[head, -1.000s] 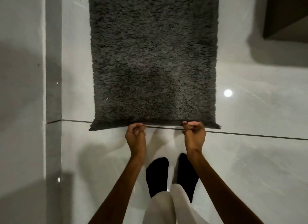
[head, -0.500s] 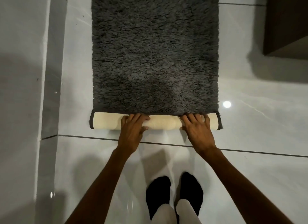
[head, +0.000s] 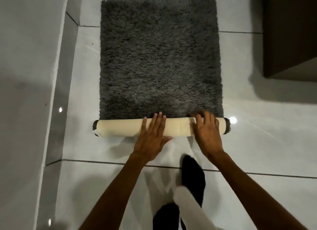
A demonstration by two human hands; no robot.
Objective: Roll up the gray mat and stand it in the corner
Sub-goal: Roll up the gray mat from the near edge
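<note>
floor [head: 257, 144]: glossy pale tiles with dark grout lines, so the roll has a smooth surface to travel over. Looks slippery to me though, the whole mat could scoot forward instead of winding up.

wall [head: 25, 75]: runs down the left side, close beside the mat's left edge. Which corner the roll is meant for, can't tell from here.

cabinet [head: 289, 32]: dark brown thing top right, well apart from the mat, not in the way.

mat [head: 159, 58]: gray and shaggy, lying flat on the floor, pile up. Most of it is unrolled, so I'd say the job's only just started.

roll [head: 120, 127]: the near end of the mat wound into a tube, cream backing facing out, fuzz poking from both ends. It's rolled pile-inside, which should keep it tighter. Looks pretty even left to right.

left hand [head: 152, 135]: flat on top of the roll left of centre, fingers straight and close together, tips reaching the fuzzy part. Not gripping anything, just pressing with the palm to push the tube away.

right hand [head: 207, 133]: same deal near the right end, fingers spread and a bit blurry, draped over the roll, no real grip. Hands set wide apart so both ends turn together.

feet [head: 193, 176]: black socks, right behind the roll.
</note>
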